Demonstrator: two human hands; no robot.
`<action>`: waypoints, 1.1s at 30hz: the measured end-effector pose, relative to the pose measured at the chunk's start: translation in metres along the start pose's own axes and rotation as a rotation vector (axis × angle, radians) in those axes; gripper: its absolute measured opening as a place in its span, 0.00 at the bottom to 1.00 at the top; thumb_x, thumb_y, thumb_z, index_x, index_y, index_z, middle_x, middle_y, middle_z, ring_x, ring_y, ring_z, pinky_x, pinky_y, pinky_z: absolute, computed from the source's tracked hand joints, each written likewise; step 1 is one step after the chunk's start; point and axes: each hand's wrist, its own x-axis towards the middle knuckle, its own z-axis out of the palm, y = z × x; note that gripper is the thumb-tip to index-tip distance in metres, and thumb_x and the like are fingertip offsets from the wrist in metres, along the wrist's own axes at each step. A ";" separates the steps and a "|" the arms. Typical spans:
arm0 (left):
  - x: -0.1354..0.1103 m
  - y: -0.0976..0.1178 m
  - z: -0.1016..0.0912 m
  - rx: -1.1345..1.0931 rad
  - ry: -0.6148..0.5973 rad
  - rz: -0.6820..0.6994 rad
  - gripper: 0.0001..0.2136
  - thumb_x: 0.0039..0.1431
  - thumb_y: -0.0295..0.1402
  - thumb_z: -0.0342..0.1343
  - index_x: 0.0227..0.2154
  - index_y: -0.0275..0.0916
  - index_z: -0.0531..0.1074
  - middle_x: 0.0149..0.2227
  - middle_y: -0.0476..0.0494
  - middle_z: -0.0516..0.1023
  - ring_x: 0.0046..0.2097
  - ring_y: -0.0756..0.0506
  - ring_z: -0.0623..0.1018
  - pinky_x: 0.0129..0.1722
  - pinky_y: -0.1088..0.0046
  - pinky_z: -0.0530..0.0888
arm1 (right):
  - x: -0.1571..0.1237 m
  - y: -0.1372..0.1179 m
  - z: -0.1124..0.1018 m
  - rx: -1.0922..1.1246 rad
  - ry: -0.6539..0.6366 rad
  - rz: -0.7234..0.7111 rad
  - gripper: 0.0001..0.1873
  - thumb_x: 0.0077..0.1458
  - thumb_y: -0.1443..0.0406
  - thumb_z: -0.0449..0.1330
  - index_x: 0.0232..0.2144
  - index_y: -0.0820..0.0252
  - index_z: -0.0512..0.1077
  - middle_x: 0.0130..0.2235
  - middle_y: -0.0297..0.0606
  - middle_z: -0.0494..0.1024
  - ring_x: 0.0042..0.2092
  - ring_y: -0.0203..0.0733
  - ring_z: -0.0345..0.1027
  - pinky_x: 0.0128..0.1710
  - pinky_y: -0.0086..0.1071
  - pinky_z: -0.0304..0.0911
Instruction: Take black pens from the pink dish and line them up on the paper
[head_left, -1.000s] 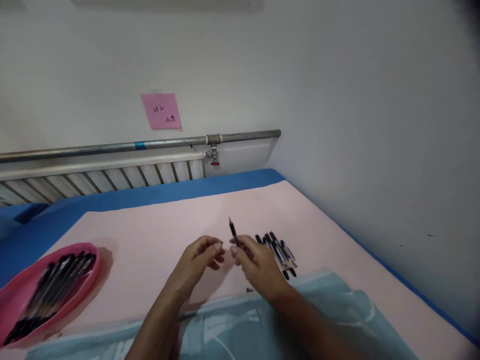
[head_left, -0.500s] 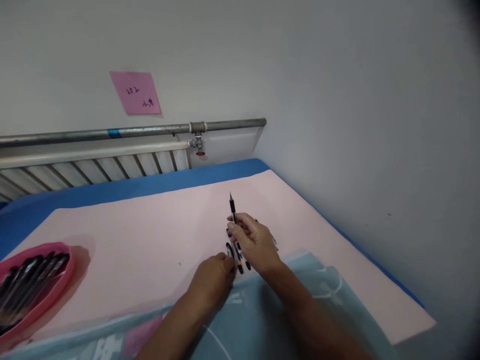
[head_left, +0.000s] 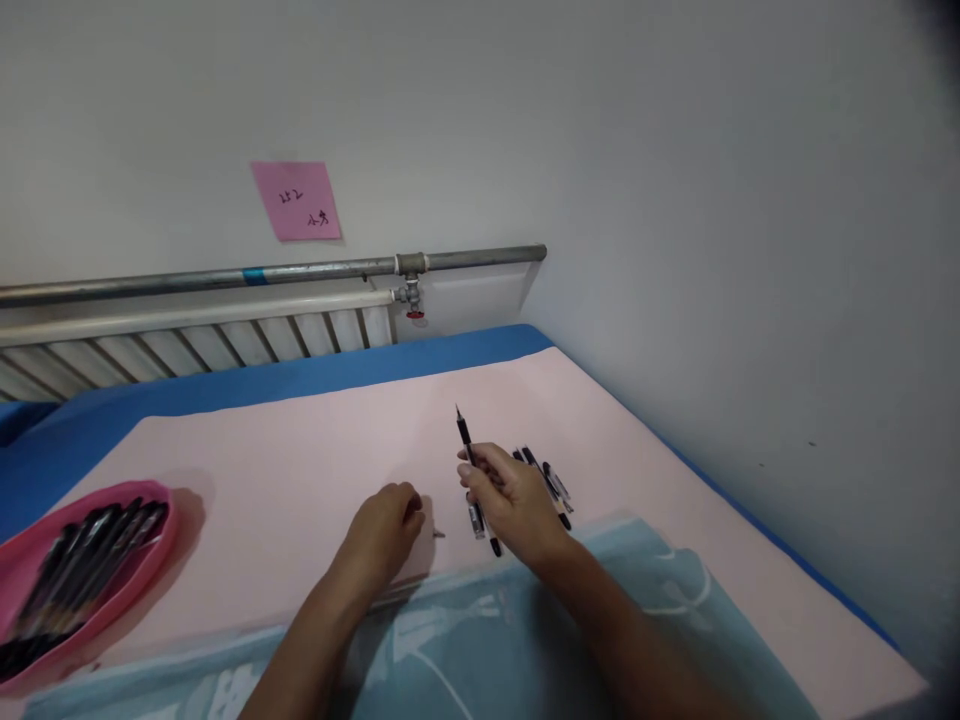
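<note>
My right hand (head_left: 517, 500) pinches a black gel pen (head_left: 463, 430) with its bare tip pointing up and away from me. A loose pen cap (head_left: 475, 517) with a silvery clip lies on the pink sheet beneath that hand, beside the dark end (head_left: 495, 546) of a pen-like piece. To the left, my left hand (head_left: 382, 530) is closed, fingers curled under; whatever they hold is hidden. A tiny grey thing (head_left: 439, 534) lies just right of it. Several black pens and caps (head_left: 546, 480) rest on the sheet beyond my right wrist, partly covered by it.
A pink oval basket (head_left: 169, 530) with several black pens stands at the left. The pink sheet (head_left: 300, 460) covers a blue surface (head_left: 337, 370). Light-blue patterned cloth (head_left: 465, 640) lies nearest me. A radiator (head_left: 225, 345), a pipe (head_left: 322, 270) and walls border the table.
My left hand has moved left, away from the pen parts under my right hand. My right hand still holds the pen, slightly lower in view. The camera has turned a little left.
</note>
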 end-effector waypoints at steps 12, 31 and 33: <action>-0.002 0.010 0.024 0.099 -0.106 0.111 0.09 0.56 0.28 0.44 0.37 0.39 0.68 0.36 0.43 0.70 0.36 0.47 0.71 0.34 0.74 0.62 | 0.000 -0.004 -0.003 -0.046 -0.030 -0.041 0.11 0.55 0.60 0.51 0.36 0.58 0.69 0.27 0.33 0.71 0.28 0.34 0.66 0.28 0.26 0.60; 0.009 -0.011 -0.014 -1.633 0.120 -0.303 0.06 0.47 0.31 0.59 0.29 0.36 0.71 0.28 0.48 0.73 0.30 0.51 0.73 0.32 0.75 0.70 | -0.003 -0.004 0.012 -0.088 -0.233 -0.056 0.08 0.55 0.63 0.50 0.31 0.58 0.68 0.23 0.30 0.68 0.25 0.33 0.62 0.25 0.25 0.53; 0.009 -0.012 -0.018 -1.829 0.123 -0.335 0.06 0.46 0.28 0.60 0.30 0.36 0.72 0.29 0.47 0.74 0.32 0.51 0.74 0.34 0.75 0.71 | -0.007 -0.004 0.020 -0.070 -0.292 -0.070 0.08 0.55 0.63 0.50 0.30 0.58 0.67 0.22 0.30 0.68 0.25 0.33 0.61 0.25 0.24 0.52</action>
